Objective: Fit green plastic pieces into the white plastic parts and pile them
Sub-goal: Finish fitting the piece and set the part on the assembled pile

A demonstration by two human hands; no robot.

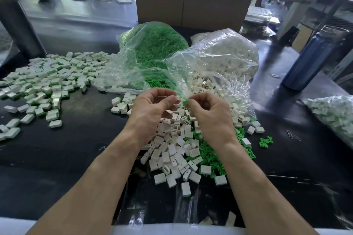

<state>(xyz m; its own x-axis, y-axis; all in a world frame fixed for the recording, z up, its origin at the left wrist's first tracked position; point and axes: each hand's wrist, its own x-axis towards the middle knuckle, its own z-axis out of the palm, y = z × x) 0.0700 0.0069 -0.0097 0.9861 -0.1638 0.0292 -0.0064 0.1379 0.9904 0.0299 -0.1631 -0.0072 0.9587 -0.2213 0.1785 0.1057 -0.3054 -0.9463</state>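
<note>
While both hands work above the middle of the dark bench (80, 139), the biggest things lie further out: a cardboard box (191, 5) at twelve o'clock, and in front of it two clear bags, the bag of green pieces (152, 44) toward eleven and the bag of white parts (225, 53) toward one. A blue bottle (313, 59) stands at two o'clock. At nine to ten o'clock spreads the pile of finished parts (47, 78), white with green showing at their edges. Directly under the hands, toward six o'clock, sits a loose heap of white parts (172, 149) with loose green pieces (244, 149) mixed in on its right side.

The left hand (152, 107) has its fingers curled, thumb and forefinger pinching something small and pale at the tips, most likely a white part, though it is too hidden to be sure. The right hand (208, 108) pinches a green piece (185, 102) between thumb and forefinger, the other fingers curled in loosely.

The green piece lies at the right hand's fingertips, pointing toward nine o'clock, just beside the left hand's fingertips. Its long axis cannot be read here. I judge the fit turns on sliding it leftward into whatever the left hand holds.
</note>
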